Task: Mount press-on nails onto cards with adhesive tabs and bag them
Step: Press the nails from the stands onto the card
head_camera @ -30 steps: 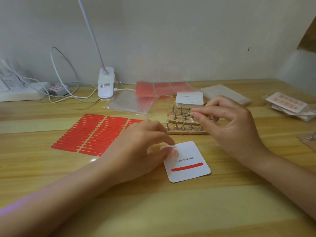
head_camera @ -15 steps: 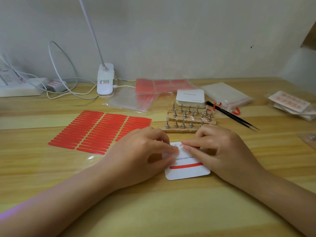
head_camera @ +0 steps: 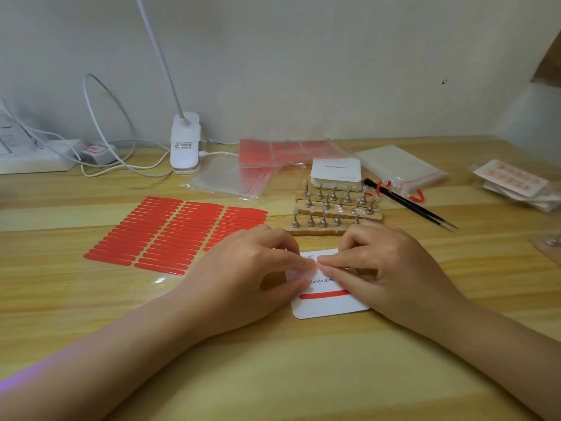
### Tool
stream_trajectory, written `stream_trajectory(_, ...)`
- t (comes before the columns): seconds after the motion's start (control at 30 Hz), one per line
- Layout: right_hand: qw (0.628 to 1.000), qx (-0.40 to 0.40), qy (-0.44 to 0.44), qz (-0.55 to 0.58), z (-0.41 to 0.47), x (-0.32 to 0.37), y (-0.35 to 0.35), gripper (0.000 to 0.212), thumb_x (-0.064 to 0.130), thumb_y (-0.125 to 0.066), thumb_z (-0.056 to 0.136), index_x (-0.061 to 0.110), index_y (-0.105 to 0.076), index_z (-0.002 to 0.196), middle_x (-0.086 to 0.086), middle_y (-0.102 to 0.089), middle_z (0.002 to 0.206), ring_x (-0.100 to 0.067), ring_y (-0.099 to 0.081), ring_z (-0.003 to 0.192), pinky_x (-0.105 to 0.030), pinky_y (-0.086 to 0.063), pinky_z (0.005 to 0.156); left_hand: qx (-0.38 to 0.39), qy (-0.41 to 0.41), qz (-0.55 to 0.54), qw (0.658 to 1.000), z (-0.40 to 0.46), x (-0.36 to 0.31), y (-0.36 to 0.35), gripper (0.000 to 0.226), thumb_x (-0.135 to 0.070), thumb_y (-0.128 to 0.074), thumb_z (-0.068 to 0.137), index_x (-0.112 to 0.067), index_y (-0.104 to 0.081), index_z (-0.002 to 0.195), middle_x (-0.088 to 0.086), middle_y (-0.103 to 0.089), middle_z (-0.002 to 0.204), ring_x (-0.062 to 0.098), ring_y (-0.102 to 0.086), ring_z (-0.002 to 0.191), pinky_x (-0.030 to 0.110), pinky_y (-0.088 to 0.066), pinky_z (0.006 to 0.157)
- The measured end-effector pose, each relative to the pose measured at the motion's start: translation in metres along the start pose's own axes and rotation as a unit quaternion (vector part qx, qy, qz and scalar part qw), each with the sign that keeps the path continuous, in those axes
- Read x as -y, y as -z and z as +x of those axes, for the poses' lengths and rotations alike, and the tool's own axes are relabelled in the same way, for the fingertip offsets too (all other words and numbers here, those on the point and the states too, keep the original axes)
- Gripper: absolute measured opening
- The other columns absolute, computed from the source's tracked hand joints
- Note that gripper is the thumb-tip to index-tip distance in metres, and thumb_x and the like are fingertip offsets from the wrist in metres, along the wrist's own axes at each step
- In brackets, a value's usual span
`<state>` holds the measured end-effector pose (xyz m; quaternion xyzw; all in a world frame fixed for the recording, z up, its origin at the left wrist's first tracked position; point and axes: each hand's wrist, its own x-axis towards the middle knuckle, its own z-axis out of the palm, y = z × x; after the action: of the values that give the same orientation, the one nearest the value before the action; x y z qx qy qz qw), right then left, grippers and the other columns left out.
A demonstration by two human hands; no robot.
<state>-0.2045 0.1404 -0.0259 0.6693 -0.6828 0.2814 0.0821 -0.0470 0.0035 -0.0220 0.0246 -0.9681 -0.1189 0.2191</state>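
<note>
A white card [head_camera: 328, 308] printed "Handmade Nail", with a red adhesive strip [head_camera: 324, 294], lies flat on the wooden table. My left hand [head_camera: 243, 275] holds the card's upper left part between curled forefinger and thumb, over pale nails [head_camera: 296, 272] stuck there. My right hand [head_camera: 385, 268] meets it fingertip to fingertip above the card's top row, pinching a small press-on nail that is mostly hidden. Just behind stands the wooden nail stand [head_camera: 318, 229] with metal pegs, some of them carrying nails.
A sheet of red adhesive tabs [head_camera: 170, 232] lies to the left. Behind the stand are a card stack [head_camera: 335, 173], clear bags [head_camera: 230, 180], more bags [head_camera: 400, 168] and black tweezers [head_camera: 409, 205]. Bagged nail cards [head_camera: 513, 180] sit far right. A lamp base [head_camera: 185, 144] and power strip [head_camera: 30, 159] stand at the back.
My right hand came down from the nail stand to the card and now meets my left fingertips there. The left hand has stayed on the card.
</note>
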Motion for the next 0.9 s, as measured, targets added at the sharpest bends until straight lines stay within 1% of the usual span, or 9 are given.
stream_trajectory(0.07, 1.000, 0.002, -0.001, -0.001, 0.0000, -0.0006, -0.0004, 0.017, 0.028, -0.064, 0.080, 0.019, -0.077, 0.083, 0.006, -0.054, 0.064, -0.010, -0.048, 0.061, -0.017, -0.030, 0.061, 0.003, 0.004, -0.003, 1.000, -0.0004, -0.0002, 0.0006, 0.027, -0.042, -0.054, 0.083, -0.028, -0.073, 0.097, -0.009, -0.063, 0.089, 0.009, -0.058, 0.077, 0.028, -0.049, 0.060)
stream_trajectory(0.17, 1.000, 0.005, -0.004, 0.000, -0.0002, -0.0010, -0.0003, 0.016, 0.028, -0.064, 0.080, 0.019, -0.077, 0.082, 0.008, -0.054, 0.065, -0.009, -0.047, 0.062, -0.021, -0.033, 0.061, -0.002, 0.007, -0.005, 1.000, -0.0007, -0.0004, -0.0003, 0.021, -0.036, -0.062, 0.081, -0.027, -0.073, 0.096, -0.009, -0.064, 0.089, 0.011, -0.059, 0.077, 0.029, -0.050, 0.061)
stream_trajectory(0.27, 1.000, 0.012, -0.002, -0.005, 0.0001, -0.0005, 0.0004, 0.016, 0.029, -0.063, 0.080, 0.020, -0.077, 0.081, 0.008, -0.053, 0.065, -0.010, -0.047, 0.063, -0.023, -0.034, 0.060, -0.004, 0.010, -0.004, 1.000, -0.0004, -0.0007, -0.0005, 0.021, -0.034, -0.063, 0.080, -0.026, -0.073, 0.096, -0.008, -0.064, 0.089, 0.011, -0.058, 0.077, 0.029, -0.050, 0.061)
stream_trajectory(0.43, 1.000, 0.021, -0.002, -0.009, 0.0004, 0.0015, 0.0019, 0.017, 0.028, -0.063, 0.080, 0.019, -0.077, 0.080, 0.009, -0.053, 0.065, -0.011, -0.047, 0.064, -0.025, -0.032, 0.060, -0.003, 0.021, -0.012, 1.000, -0.0014, -0.0011, -0.0010, 0.021, -0.035, -0.062, 0.080, -0.027, -0.073, 0.096, -0.010, -0.063, 0.091, 0.009, -0.056, 0.078, 0.026, -0.047, 0.063)
stream_trajectory(0.5, 1.000, 0.021, -0.001, -0.019, -0.0001, 0.0027, 0.0021, 0.021, 0.030, -0.060, 0.083, 0.018, -0.076, 0.076, 0.009, -0.053, 0.065, -0.009, -0.045, 0.064, -0.024, -0.030, 0.062, -0.003, 0.022, -0.014, 1.000, -0.0014, -0.0009, -0.0013, 0.022, -0.036, -0.062, 0.080, -0.027, -0.073, 0.096, -0.009, -0.064, 0.091, 0.009, -0.056, 0.079, 0.026, -0.047, 0.063)
stream_trajectory(0.6, 0.998, 0.020, 0.007, -0.055, -0.0013, 0.0045, 0.0020, 0.036, 0.034, -0.048, 0.087, 0.017, -0.070, 0.063, 0.009, -0.051, 0.064, -0.008, -0.040, 0.064, -0.023, -0.026, 0.063, -0.004, 0.024, -0.015, 1.000, -0.0012, -0.0012, -0.0009, 0.021, -0.035, -0.062, 0.080, -0.026, -0.073, 0.096, -0.009, -0.064, 0.091, 0.009, -0.056, 0.078, 0.027, -0.047, 0.063)
stream_trajectory(0.7, 0.997, 0.016, 0.014, -0.067, -0.0032, 0.0060, 0.0025, 0.040, 0.032, -0.046, 0.087, 0.015, -0.063, 0.056, 0.008, -0.050, 0.063, -0.009, -0.037, 0.063, -0.024, -0.024, 0.063, -0.004, 0.021, -0.013, 1.000, -0.0011, -0.0024, -0.0010, 0.021, -0.034, -0.063, 0.079, -0.025, -0.074, 0.095, -0.008, -0.064, 0.090, 0.011, -0.056, 0.077, 0.028, -0.048, 0.062)
stream_trajectory(0.77, 0.998, 0.019, -0.001, -0.056, -0.0031, 0.0059, 0.0019, 0.041, 0.034, -0.044, 0.088, 0.015, -0.064, 0.057, 0.008, -0.050, 0.064, -0.008, -0.037, 0.064, -0.023, -0.023, 0.064, -0.004, 0.019, -0.011, 1.000, -0.0009, -0.0027, -0.0007, 0.021, -0.035, -0.062, 0.080, -0.025, -0.074, 0.095, -0.008, -0.064, 0.089, 0.012, -0.057, 0.076, 0.029, -0.048, 0.062)
stream_trajectory(0.9, 0.998, 0.018, -0.053, 0.041, -0.0018, 0.0026, 0.0027, 0.044, 0.041, -0.040, 0.087, 0.014, -0.071, 0.071, 0.010, -0.052, 0.070, -0.008, -0.043, 0.072, -0.022, -0.030, 0.069, -0.001, 0.019, -0.014, 1.000, -0.0007, -0.0027, -0.0003, 0.022, -0.036, -0.061, 0.081, -0.025, -0.074, 0.096, -0.007, -0.064, 0.090, 0.015, -0.058, 0.077, 0.033, -0.050, 0.062)
